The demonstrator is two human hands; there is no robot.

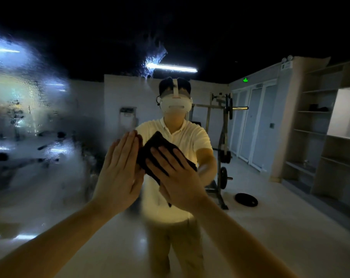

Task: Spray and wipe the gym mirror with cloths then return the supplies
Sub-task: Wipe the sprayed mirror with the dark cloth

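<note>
Pressing a dark folded cloth against the spray-streaked gym mirror, the right hand lies flat and open over it, likely for even pressure, while the left hand, also flat-open, braces on the glass just beside.

Dim room, black across the top of the frame. One tube light burns white at upper centre, flaring into wet streaks on the mirror at left, which looks smeared, possibly just blur. The shirt glows overexposed. Floor glints at bottom centre; shelves bow at the right edge.
</note>
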